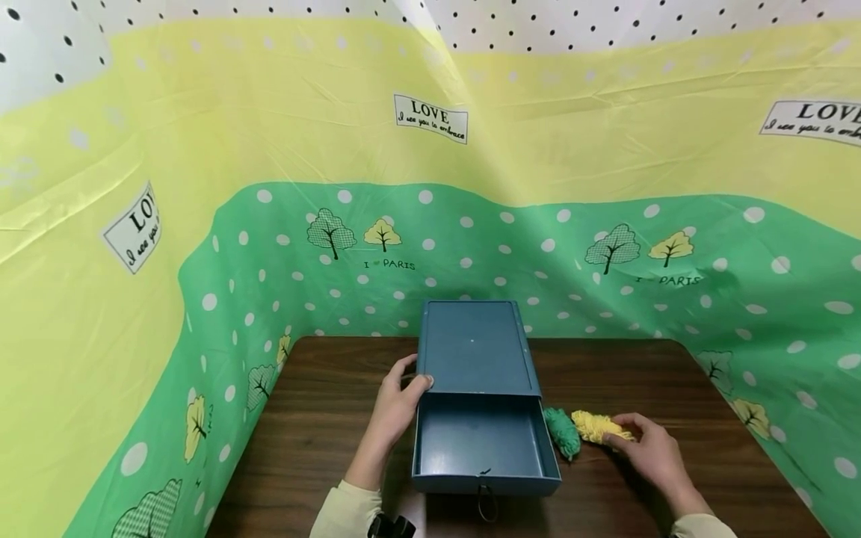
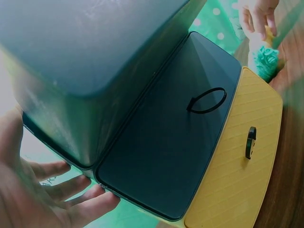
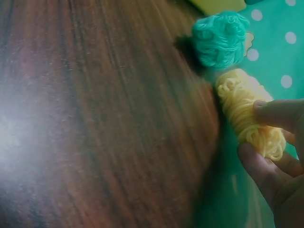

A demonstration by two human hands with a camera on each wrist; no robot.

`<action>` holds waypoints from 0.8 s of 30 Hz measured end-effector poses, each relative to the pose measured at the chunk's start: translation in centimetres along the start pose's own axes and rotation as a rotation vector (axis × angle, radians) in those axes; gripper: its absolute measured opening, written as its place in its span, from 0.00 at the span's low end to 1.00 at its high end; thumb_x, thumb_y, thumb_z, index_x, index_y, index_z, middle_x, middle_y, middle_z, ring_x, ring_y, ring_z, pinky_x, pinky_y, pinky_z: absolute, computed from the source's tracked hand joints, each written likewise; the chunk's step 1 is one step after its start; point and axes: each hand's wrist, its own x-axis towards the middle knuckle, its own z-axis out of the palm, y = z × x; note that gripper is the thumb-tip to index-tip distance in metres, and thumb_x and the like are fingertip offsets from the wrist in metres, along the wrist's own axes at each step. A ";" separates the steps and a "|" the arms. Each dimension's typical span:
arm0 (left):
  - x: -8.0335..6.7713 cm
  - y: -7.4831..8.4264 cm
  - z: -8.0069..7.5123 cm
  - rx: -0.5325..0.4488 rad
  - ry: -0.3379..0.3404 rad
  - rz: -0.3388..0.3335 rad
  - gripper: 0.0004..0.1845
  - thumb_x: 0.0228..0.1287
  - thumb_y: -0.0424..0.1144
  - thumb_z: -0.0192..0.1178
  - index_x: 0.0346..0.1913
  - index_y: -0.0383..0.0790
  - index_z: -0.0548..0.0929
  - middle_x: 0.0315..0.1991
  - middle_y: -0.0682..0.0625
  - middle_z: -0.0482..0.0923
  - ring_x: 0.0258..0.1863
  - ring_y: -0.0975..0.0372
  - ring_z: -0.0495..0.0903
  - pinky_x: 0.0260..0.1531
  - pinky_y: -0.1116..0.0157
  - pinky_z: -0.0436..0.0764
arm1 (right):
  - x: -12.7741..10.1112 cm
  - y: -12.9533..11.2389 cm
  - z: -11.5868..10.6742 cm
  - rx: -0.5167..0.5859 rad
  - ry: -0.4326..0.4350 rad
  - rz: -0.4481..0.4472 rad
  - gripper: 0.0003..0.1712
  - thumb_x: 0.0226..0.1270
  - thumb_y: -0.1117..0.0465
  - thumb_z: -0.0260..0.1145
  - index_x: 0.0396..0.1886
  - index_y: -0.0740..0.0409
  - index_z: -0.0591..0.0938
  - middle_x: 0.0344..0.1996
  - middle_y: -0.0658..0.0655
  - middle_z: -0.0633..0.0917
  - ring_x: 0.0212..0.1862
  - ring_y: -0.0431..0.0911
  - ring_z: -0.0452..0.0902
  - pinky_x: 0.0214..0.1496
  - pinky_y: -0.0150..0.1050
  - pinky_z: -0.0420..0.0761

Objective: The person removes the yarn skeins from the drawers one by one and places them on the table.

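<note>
A blue drawer cabinet point(image 1: 472, 344) stands on the table, its top drawer point(image 1: 479, 433) pulled out towards me and its inner floor showing. My left hand point(image 1: 397, 396) rests on the cabinet's left side, thumb at the top front corner. The left wrist view shows those fingers point(image 2: 76, 190) lying nearly straight along the side. To the right of the drawer, my right hand point(image 1: 649, 452) pinches a skein of yellow yarn point(image 3: 242, 107) between thumb and fingers. A skein of green yarn point(image 1: 562, 432) lies between the yellow one and the drawer.
Below the pulled-out drawer are a closed dark blue drawer point(image 2: 161, 128) and a yellow drawer point(image 2: 237, 156), each with a black loop pull. A dark wooden table point(image 1: 316, 418) carries everything. A green and yellow printed curtain point(image 1: 504, 254) hangs behind and at both sides.
</note>
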 end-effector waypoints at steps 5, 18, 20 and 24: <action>0.0 -0.1 0.1 -0.002 0.002 0.009 0.32 0.66 0.42 0.60 0.72 0.39 0.72 0.64 0.37 0.75 0.59 0.47 0.76 0.53 0.52 0.80 | -0.4 0.2 0.2 0.007 -0.004 0.012 0.32 0.62 0.43 0.76 0.53 0.64 0.84 0.49 0.69 0.87 0.47 0.62 0.83 0.43 0.55 0.81; 0.1 0.0 0.0 -0.011 0.003 -0.010 0.32 0.66 0.43 0.60 0.72 0.41 0.72 0.65 0.38 0.74 0.61 0.45 0.75 0.56 0.48 0.80 | -0.3 -0.6 -1.5 0.054 -0.021 -0.013 0.35 0.65 0.42 0.74 0.63 0.62 0.81 0.50 0.66 0.87 0.44 0.52 0.84 0.37 0.45 0.82; 0.1 -0.1 0.0 -0.008 0.004 -0.009 0.32 0.66 0.43 0.60 0.72 0.41 0.72 0.65 0.38 0.74 0.61 0.45 0.75 0.55 0.49 0.80 | -0.4 -1.0 -1.8 0.062 -0.023 -0.016 0.36 0.66 0.42 0.73 0.64 0.61 0.80 0.50 0.66 0.87 0.45 0.53 0.84 0.38 0.46 0.82; 0.1 -0.2 0.0 -0.001 -0.001 -0.014 0.32 0.66 0.44 0.60 0.73 0.41 0.72 0.66 0.38 0.74 0.61 0.46 0.76 0.56 0.49 0.80 | -0.9 -2.2 -2.2 0.074 -0.017 -0.029 0.34 0.67 0.42 0.72 0.64 0.59 0.81 0.52 0.67 0.86 0.47 0.56 0.85 0.39 0.46 0.83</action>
